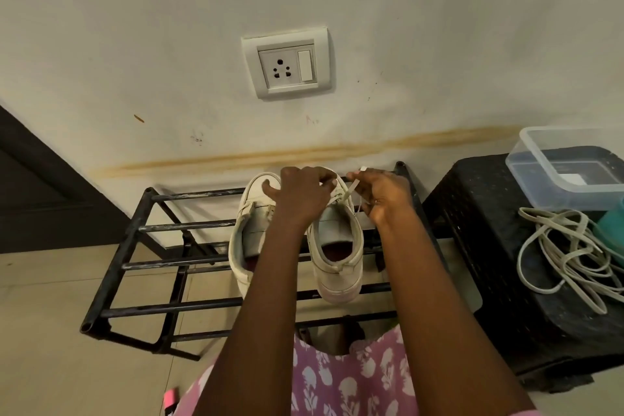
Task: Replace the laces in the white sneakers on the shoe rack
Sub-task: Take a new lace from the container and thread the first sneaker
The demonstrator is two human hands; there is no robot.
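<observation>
The right sneaker [337, 246] and left sneaker [248, 213] stand on the rack [135, 263], toes to the wall. The left hand [304, 194] grips the right sneaker's forepart, apparently to steady it. The right hand [385, 196] pinches a lace [351, 188] drawn taut from the eyelets, whether threading or freeing it is unclear. The hands hide the eyelets. On the stool [472, 213] lie loose laces [567, 253].

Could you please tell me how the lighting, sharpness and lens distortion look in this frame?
Head view: dim, warm light, no glare; the wide-angle lens bends the wall stripe and splays the shoe rack bars; the left hand gripping the sneaker and the right hand pinching the lace look slightly soft; the socket is sharp.
</observation>
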